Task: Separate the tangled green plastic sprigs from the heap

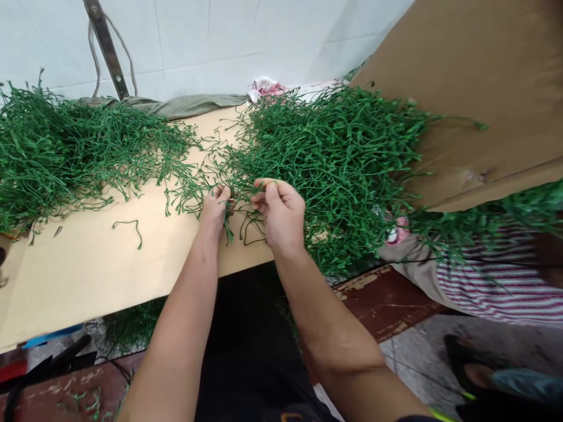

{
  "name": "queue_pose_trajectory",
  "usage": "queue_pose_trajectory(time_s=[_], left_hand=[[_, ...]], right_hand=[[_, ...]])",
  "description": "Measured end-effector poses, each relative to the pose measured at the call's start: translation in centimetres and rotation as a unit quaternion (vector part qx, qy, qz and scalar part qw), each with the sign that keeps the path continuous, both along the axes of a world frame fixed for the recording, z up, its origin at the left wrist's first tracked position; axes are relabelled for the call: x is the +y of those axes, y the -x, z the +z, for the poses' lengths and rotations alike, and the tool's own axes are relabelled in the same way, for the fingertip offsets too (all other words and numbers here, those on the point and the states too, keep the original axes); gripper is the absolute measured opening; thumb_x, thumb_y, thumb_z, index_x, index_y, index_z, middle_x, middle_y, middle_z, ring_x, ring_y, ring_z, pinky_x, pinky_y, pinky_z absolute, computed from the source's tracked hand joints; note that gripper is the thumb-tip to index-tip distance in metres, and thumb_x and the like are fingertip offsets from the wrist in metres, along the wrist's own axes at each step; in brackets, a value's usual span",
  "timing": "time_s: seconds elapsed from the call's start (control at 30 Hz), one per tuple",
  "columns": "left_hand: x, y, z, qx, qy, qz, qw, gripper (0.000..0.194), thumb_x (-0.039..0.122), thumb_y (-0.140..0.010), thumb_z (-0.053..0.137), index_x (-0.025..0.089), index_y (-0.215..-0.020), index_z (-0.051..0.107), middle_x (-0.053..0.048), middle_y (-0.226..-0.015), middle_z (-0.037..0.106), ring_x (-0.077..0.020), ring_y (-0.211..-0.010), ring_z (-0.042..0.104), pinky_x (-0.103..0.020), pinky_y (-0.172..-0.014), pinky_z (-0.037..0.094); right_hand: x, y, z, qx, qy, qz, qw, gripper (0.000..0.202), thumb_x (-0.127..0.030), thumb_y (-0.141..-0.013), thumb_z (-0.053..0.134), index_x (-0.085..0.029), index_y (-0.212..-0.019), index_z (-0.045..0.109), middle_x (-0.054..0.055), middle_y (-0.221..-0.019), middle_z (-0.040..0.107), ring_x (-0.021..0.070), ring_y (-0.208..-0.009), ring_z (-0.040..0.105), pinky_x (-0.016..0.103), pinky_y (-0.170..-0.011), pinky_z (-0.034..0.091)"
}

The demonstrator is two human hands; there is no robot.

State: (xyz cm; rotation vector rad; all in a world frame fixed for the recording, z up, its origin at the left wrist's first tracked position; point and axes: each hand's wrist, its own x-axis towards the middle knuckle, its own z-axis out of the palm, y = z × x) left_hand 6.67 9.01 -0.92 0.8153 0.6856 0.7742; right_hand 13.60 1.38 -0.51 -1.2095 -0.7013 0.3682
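My left hand (217, 206) is closed around a few thin green stems (229, 228) that look like plastic, with knobbed tips; their ends poke out below the fingers. Close by on the right, my right hand (284, 217) pinches thumb against forefinger on what looks like a single green stem, mostly hidden by the fingers. A large heap of green stems (343, 152) lies just beyond and to the right of it. Loose stems (189, 190) are scattered left of my left hand, and one bent stem (132, 225) lies apart on the tan board (97, 269).
Another heap of green stems (57, 135) covers the board's left end. A tall brown cardboard panel (484, 94) stands at the right. Along the tiled wall lies a grey-green cloth (189, 105). A person in a striped garment (497, 287) is at the right edge.
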Motion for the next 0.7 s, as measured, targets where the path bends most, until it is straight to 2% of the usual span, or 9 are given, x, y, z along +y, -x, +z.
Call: queue_pose_trajectory(time_s=[0.1, 0.27, 0.43, 0.6, 0.7], left_hand=[[-0.2, -0.1, -0.1, -0.002, -0.022, -0.029, 0.999, 0.02, 0.022, -0.077, 0.058, 0.016, -0.064, 0.044, 0.006, -0.051, 0.041, -0.0029, -0.04, 0.033, -0.018, -0.043, 0.025], [-0.7, 0.4, 0.8, -0.027, -0.003, -0.09, 0.996, 0.02, 0.031, -0.076, 0.06, 0.013, -0.069, 0.054, 0.004, -0.054, 0.046, -0.0031, -0.043, 0.035, -0.019, -0.044, 0.028], [-0.7, 0.8, 1.2, -0.076, -0.012, -0.136, 0.988, 0.016, 0.019, -0.066, 0.064, 0.013, -0.081, 0.06, 0.002, -0.064, 0.055, -0.0041, -0.048, 0.042, -0.019, -0.045, 0.031], [-0.4, 0.4, 0.3, -0.061, -0.014, -0.066, 0.996, 0.014, 0.017, -0.064, 0.065, 0.016, -0.072, 0.054, 0.004, -0.065, 0.056, -0.0021, -0.044, 0.038, -0.017, -0.042, 0.028], [-0.2, 0.1, -0.1, -0.067, -0.016, -0.03, 0.997, 0.012, 0.02, -0.068, 0.063, 0.015, -0.071, 0.052, 0.005, -0.059, 0.05, -0.0017, -0.042, 0.035, -0.016, -0.04, 0.024]], right_hand=[[0.0, -0.6, 0.3, 0.056, -0.017, -0.005, 0.998, 0.023, -0.044, -0.078, 0.055, -0.021, -0.083, 0.058, 0.001, -0.091, 0.06, 0.0067, -0.059, 0.052, 0.021, -0.05, 0.045], [-0.8, -1.1, 0.7, 0.055, -0.021, 0.009, 0.998, 0.021, -0.042, -0.08, 0.052, -0.022, -0.085, 0.057, 0.0, -0.089, 0.059, 0.0062, -0.06, 0.052, 0.02, -0.051, 0.045], [-1.2, -2.0, 0.7, 0.106, -0.048, 0.039, 0.992, 0.022, -0.043, -0.078, 0.055, -0.021, -0.084, 0.056, 0.0, -0.084, 0.058, 0.0059, -0.059, 0.051, 0.019, -0.05, 0.043], [-1.6, -1.1, 0.8, 0.085, -0.038, 0.063, 0.994, 0.025, -0.046, -0.081, 0.05, -0.021, -0.082, 0.056, 0.0, -0.083, 0.059, 0.0069, -0.059, 0.051, 0.022, -0.054, 0.044], [-1.8, 0.3, 1.0, 0.023, -0.037, 0.064, 0.997, 0.025, -0.044, -0.084, 0.046, -0.021, -0.079, 0.056, 0.001, -0.081, 0.059, 0.0089, -0.059, 0.051, 0.024, -0.054, 0.045]])
